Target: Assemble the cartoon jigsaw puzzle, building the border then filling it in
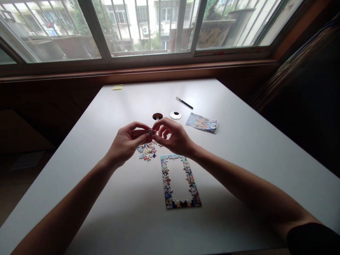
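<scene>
Between the fingertips of both hands is a small jigsaw puzzle piece [151, 132], dark against the white table. My left hand [130, 140] pinches it from the left, and my right hand [172, 134] meets it from the right with thumb and forefinger. Below the hands lies a loose heap of puzzle pieces [146, 151], partly covered by them. Nearer to me, a rectangular puzzle border [168, 191] is joined together around a bare middle, its pieces brightly coloured with a pale blue top edge.
Behind my hands the white table [111, 219] has a round hole [157, 116], with a silver cover ring [175, 115] beside it. A black pen [184, 102] and a colourful printed sheet [202, 122] lie right of these. Yellow paper [117, 87] sits near the far left corner, below the window.
</scene>
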`<state>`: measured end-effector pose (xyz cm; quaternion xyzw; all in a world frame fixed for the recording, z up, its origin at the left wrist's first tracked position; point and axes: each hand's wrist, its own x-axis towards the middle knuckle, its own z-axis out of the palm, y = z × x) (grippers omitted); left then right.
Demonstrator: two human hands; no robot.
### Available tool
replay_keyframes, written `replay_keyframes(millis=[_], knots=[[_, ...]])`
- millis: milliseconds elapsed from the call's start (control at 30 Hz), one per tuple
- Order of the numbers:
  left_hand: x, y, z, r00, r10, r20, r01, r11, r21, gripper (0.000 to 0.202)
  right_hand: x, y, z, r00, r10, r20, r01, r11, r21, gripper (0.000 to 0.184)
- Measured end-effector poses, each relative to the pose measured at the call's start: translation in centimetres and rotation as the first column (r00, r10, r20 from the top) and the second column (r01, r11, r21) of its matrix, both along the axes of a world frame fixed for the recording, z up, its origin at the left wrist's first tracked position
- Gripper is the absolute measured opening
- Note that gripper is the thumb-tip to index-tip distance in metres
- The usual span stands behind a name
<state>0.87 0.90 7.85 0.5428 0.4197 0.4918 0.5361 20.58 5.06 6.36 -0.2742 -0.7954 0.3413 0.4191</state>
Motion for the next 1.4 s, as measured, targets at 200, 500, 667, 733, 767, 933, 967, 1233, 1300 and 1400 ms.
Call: replay_keyframes(millis=[200, 500, 667, 733, 767, 933, 967, 1233, 1300, 1400], knots=[[-0.1, 0.2, -0.8, 0.997, -0.023, -0.077, 0.024, 1.0, 0.012, 0.035, 0.0, -0.2, 0.1, 0.994, -0.06, 0.086, 0.061, 0.998, -0.004, 0.015], [-2.4, 1.4, -2.3, 0.694, -0.007, -0.72, 0.214, 0.957, 0.197, 0.021, 1.8, 2.5, 0.0, 0.849, 0.011, 0.528, 0.131, 0.964, -0.231, 0.014], [-4.0, 1.6, -1.8, 0.359, -0.203, -0.911, 0.547, 0.837, 0.029, 0.01, 3.5, 4.8, -1.6, 0.6, 0.018, 0.8, 0.209, 0.961, -0.179, 0.011], [-3.9, 1.5, -1.6, 0.331, -0.241, -0.912, 0.573, 0.82, -0.009, 0.01, 3.6, 5.1, -2.0, 0.59, -0.032, 0.807, 0.226, 0.966, -0.127, 0.011], [-3.8, 1.5, -1.5, 0.321, -0.247, -0.914, 0.576, 0.817, -0.018, 0.011, 3.6, 5.1, -2.2, 0.587, -0.049, 0.808, 0.226, 0.968, -0.106, 0.011], [-3.4, 1.3, -1.5, 0.29, -0.231, -0.929, 0.557, 0.83, -0.032, 0.014, 3.4, 4.6, -2.1, 0.588, -0.096, 0.803, 0.219, 0.975, -0.044, 0.014], [-3.5, 1.3, -1.5, 0.296, -0.228, -0.928, 0.56, 0.828, -0.025, 0.012, 3.3, 4.5, -2.0, 0.593, -0.101, 0.799, 0.215, 0.976, -0.037, 0.014], [-3.8, 1.3, -1.4, 0.309, -0.234, -0.922, 0.56, 0.828, -0.022, 0.007, 2.8, 3.5, -0.9, 0.712, -0.092, 0.696, 0.139, 0.99, -0.01, 0.01], [-3.4, 1.2, -1.3, 0.376, -0.255, -0.891, 0.543, 0.839, -0.012, 0.008, 2.6, 3.0, -0.4, 0.768, -0.034, 0.64, 0.069, 0.997, -0.03, 0.01], [-2.4, 0.9, -0.9, 0.671, -0.213, -0.71, 0.396, 0.913, 0.099, 0.007, 2.2, 2.0, 0.6, 0.851, 0.195, 0.487, -0.14, 0.979, -0.147, 0.018]])
